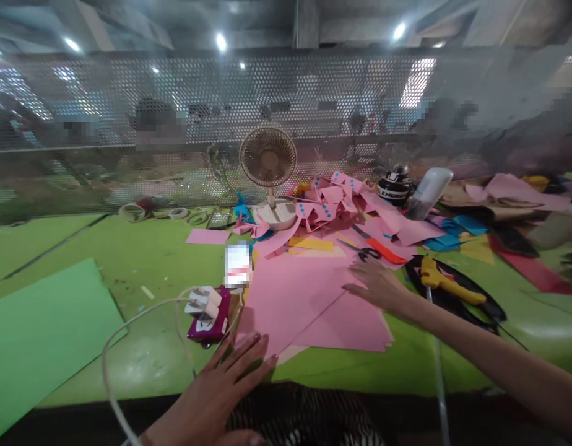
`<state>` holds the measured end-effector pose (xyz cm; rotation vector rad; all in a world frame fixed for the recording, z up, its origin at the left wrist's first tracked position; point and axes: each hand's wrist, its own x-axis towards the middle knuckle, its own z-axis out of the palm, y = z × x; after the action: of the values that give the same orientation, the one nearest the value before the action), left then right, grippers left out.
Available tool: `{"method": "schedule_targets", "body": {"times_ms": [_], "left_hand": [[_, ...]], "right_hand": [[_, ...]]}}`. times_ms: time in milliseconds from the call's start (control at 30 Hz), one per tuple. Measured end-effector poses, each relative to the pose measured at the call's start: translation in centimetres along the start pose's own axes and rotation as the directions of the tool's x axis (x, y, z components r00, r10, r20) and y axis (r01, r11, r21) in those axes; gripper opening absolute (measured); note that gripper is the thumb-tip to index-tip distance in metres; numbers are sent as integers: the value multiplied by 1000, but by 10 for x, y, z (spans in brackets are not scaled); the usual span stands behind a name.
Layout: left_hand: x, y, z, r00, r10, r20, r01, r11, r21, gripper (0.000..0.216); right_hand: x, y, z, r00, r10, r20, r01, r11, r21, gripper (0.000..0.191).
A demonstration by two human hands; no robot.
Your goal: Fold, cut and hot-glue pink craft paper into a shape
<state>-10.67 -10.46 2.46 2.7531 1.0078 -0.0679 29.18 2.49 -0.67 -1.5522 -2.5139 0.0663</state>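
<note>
Sheets of pink paper [286,291] lie stacked on the green table before me, the top one set at an angle. My left hand [221,384] has its fingers spread, with the tips at the near left corner of the paper. Over the right side of the stack, my right hand [372,282] stretches out with thumb and fingers apart, holding nothing. Just beyond its fingertips is a pair of scissors [369,253] with dark handles, beside a red-orange cutter-like tool [385,251]. A phone [238,263] with a lit screen sits left of the stack.
A purple power box with white plugs [205,303] trails a cable. A yellow glue gun [446,282] rests on a black tray. Behind stand a small fan [268,158], folded pink paper pieces [330,201] and a clear bottle [429,192]. Green card [54,341] lies left.
</note>
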Motion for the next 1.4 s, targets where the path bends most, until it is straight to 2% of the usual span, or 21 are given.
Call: {"method": "schedule_targets", "body": {"times_ms": [100,267,367,433,567,633,700,767,867,967,1067,1133,1167,1233,1267,1300,1333,1400], "left_hand": [[3,2,0,1000,-21,-4,21,1000,0,86],[11,0,2,999,-46,-18,45,999,-25,86],[18,-7,2,998,-57,-7,57,998,-16,84],[26,-12,1,998,-60,-13,60,998,-1,81],[48,-17,-5,997,-68,-41,69,997,18,72],[59,-17,-10,995,-83,-61,85,996,24,71],[70,-15,-16,983,-116,-144,118,993,7,72],[79,-15,-24,962,-143,-232,137,990,-41,67],[94,-15,-35,930,-166,-329,147,986,-82,70],[111,-17,-39,922,-52,-384,77,996,52,87],[124,-18,-37,883,31,-469,43,988,146,85],[128,-19,-36,808,-10,-589,64,995,70,88],[129,-20,-36,747,-72,-661,78,997,-21,90],[131,-23,-39,608,-272,-746,63,953,-297,89],[132,-25,-41,557,-383,-736,17,892,-451,83],[134,-27,-43,543,-477,-691,-48,804,-592,73],[137,-29,-45,568,-532,-628,-119,701,-703,62],[142,-35,-48,670,-535,-515,-212,527,-823,44]], "right_hand": [[31,-10,-4,1000,0,5,0,999,40,72],[63,-12,-9,983,43,179,-57,995,78,80],[66,-7,-10,968,78,238,-115,983,144,79],[65,-4,-10,967,81,242,-127,976,179,72],[62,2,-14,968,5,251,-67,969,240,32],[58,7,-18,966,-33,257,-38,963,266,36],[52,12,-23,970,-64,236,-30,926,376,42],[45,18,-26,979,-68,195,-59,813,579,44],[31,24,-28,983,16,185,-164,540,826,43],[18,25,-30,956,126,265,-292,317,902,40],[7,20,-33,935,192,299,-331,161,930,40],[2,15,-36,934,233,271,-300,100,949,42],[0,12,-37,933,258,251,-280,78,957,43],[-3,8,-38,930,297,218,-242,47,969,44],[-3,6,-37,929,309,202,-225,40,974,44],[-2,5,-36,931,316,184,-206,40,978,43],[-1,5,-35,934,318,164,-188,47,981,43],[4,6,-31,943,312,114,-148,86,985,42]]}}
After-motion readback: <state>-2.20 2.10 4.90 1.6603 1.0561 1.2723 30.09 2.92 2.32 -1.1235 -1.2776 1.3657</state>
